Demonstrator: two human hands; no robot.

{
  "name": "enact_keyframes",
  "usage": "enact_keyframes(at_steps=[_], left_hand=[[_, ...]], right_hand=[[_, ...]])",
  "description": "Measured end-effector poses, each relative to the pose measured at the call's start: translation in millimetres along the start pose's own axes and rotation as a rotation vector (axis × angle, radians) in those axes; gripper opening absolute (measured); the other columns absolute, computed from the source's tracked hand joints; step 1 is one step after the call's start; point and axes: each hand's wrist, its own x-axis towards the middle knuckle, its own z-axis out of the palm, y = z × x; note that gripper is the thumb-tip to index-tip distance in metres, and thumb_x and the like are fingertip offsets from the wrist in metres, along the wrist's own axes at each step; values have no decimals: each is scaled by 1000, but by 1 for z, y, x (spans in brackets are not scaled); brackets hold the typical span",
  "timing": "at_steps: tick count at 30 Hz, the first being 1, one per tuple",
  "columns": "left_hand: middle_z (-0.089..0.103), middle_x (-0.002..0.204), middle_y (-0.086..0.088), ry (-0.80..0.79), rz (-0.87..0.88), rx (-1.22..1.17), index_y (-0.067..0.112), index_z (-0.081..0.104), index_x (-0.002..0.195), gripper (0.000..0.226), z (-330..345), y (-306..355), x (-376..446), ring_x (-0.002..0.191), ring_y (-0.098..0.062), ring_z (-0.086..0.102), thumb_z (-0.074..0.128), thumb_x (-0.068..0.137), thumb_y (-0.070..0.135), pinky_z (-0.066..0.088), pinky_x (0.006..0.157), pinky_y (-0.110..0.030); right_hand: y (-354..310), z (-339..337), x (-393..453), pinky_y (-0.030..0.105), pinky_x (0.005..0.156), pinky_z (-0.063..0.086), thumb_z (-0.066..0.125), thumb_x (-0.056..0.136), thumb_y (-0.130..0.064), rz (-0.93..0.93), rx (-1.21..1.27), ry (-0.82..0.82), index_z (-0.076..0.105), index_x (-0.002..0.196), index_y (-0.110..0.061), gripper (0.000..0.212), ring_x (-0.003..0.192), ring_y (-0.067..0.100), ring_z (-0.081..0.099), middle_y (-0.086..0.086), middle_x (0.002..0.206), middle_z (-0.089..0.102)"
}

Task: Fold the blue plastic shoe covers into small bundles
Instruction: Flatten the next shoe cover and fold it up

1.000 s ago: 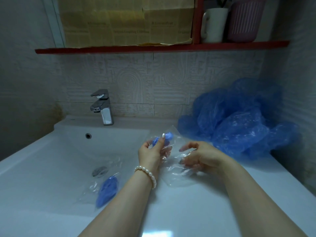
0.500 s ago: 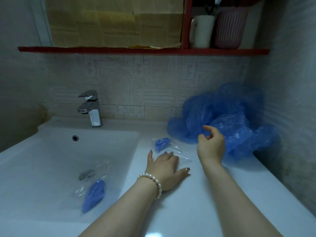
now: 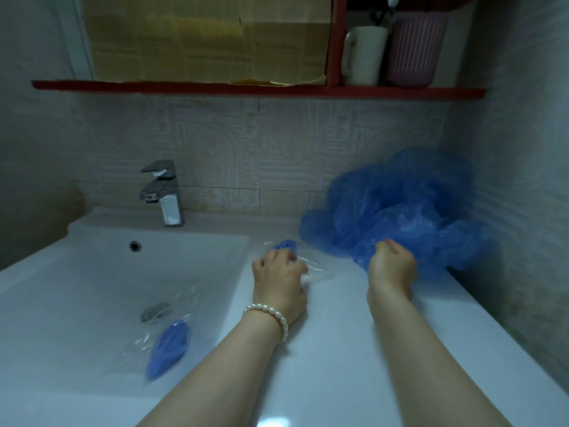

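Right hand [image 3: 391,266] at the near left edge of the heap of loose blue shoe covers [image 3: 397,211], which sits on the white counter [image 3: 338,349] in the back right corner against the tiled wall [image 3: 277,149]. Right grip: fingers curled, pinching a fold of blue film at the heap's front edge; the pinched film lies directly under and ahead of the knuckles, the rest of the heap beyond and to the right. Left hand [image 3: 278,280], pearl bracelet [image 3: 271,317] at the wrist, rests on the counter just right of the basin rim. Left grip: fingers bent down onto a clear plastic bag [image 3: 317,268] lying flat on the counter; whether they pinch it or only press on it cannot be told. A small folded blue bundle [image 3: 284,244] sits inside the far end of that bag, just beyond the left fingertips and near the heap's left edge. A second bagged blue bundle [image 3: 169,346] lies in the sink basin [image 3: 77,303], beside the drain [image 3: 155,311], well apart from both hands. Chrome faucet [image 3: 163,192] at the back of the basin. Red shelf [image 3: 246,87] above carries a white mug [image 3: 363,53] and a pink ribbed cup [image 3: 415,50]
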Motion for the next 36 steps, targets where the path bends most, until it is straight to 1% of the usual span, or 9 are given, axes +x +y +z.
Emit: enact_keyframes(at_steps=[3,8,11,15,19,21,24,28,36], left_hand=[[55,120,4,-133,-127,4,23,67,109,33,0,-14,3,115,-22,47,53,84,8,28,88,-25],[58,119,-9,-131,-215,-196,7,64,111,29,8,-17,10,108,-26,56,49,86,4,39,90,-26],[61,119,-11,3,-360,-553,8,59,117,35,-2,-14,8,107,-22,58,48,86,0,40,92,-25],[60,106,-9,90,-621,-1220,23,53,91,6,-21,-10,3,79,-23,62,49,95,20,52,72,-43],[63,116,-13,-167,-654,-1679,19,49,122,70,-19,-9,5,96,-38,64,63,72,66,49,82,-62],[56,123,-25,-254,-597,-1817,4,44,132,85,-19,-8,4,106,-41,58,70,70,56,50,89,-53],[62,103,-23,-204,-642,-1875,-2,57,115,48,-29,-7,4,90,-35,61,54,75,25,50,84,-42],[71,78,-11,-86,-731,-1998,8,64,91,26,-31,-21,6,66,-24,67,41,88,18,54,61,-30],[70,81,-10,-52,-804,-1996,11,57,107,23,-23,-31,8,64,-19,68,41,93,4,56,61,-29]], right_hand=[[-6,3,-7,30,103,39,49,87,-7,-163,106,-100,64,117,-9,34,115,17,54,0,122,61],[-9,0,-22,7,63,45,55,80,6,-354,102,-472,75,75,-10,26,72,2,63,4,75,71],[-5,2,-23,24,61,46,58,68,-4,-377,28,-581,70,54,-6,19,62,14,59,9,60,68],[-9,3,-23,19,56,47,48,62,-4,-350,92,-682,58,45,1,21,49,12,57,3,41,56],[-9,4,-25,27,55,45,43,78,11,-283,127,-875,44,40,-5,41,57,33,65,9,36,40],[-7,7,-28,24,49,43,51,77,11,-289,117,-893,45,46,-3,35,52,29,62,9,40,46],[-9,9,-31,20,49,48,54,75,16,-331,158,-755,53,57,-4,27,47,15,58,7,52,56],[-12,4,-21,21,59,45,60,71,13,-330,179,-528,59,75,-18,31,67,14,54,1,73,57],[-10,8,-20,25,62,47,64,68,21,-61,121,-648,53,107,-17,56,81,18,57,3,96,51]])
